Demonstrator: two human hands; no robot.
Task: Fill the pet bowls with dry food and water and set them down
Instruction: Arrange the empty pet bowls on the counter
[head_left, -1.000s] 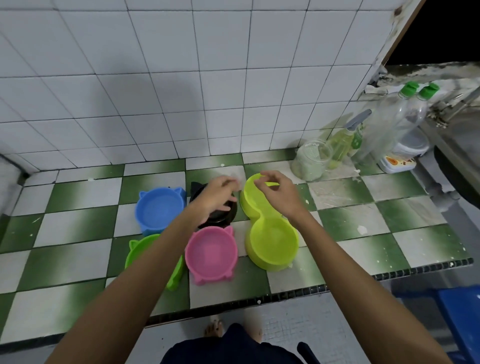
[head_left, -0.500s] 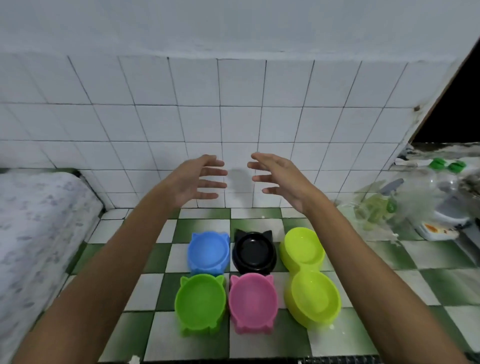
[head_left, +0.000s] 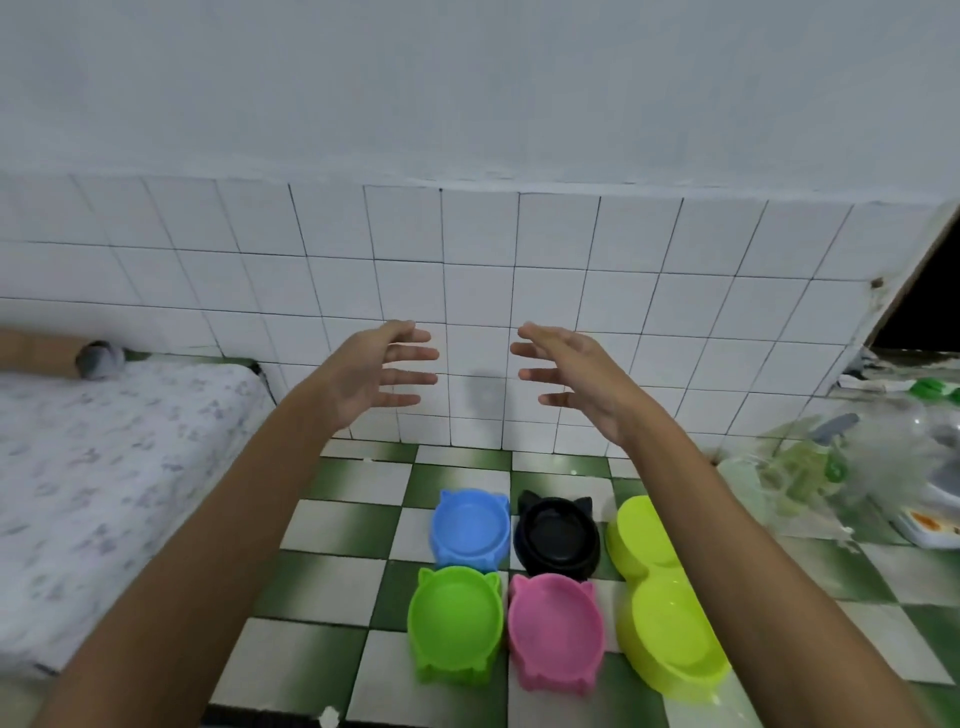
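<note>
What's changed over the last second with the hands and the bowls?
Both hands came up off the bowls: the left hand left the black cat-eared plastic bowl, the right hand left the yellow-green double plastic bowl. They now hover open, palms facing, before the white tiled wall, holding nothing. The blue cat-eared bowl, green cat-eared bowl and pink cat-eared bowl stayed put, all empty.

Patterned mattress (head_left: 104, 467) (left), blurred bottles (head_left: 852, 457)

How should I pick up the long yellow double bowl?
Probably with both hands from above, one on each end of the yellow double bowl. It is long, with two cups joined at a narrow waist, lies flat, and its right side is free; the pink bowl crowds its left.
</note>
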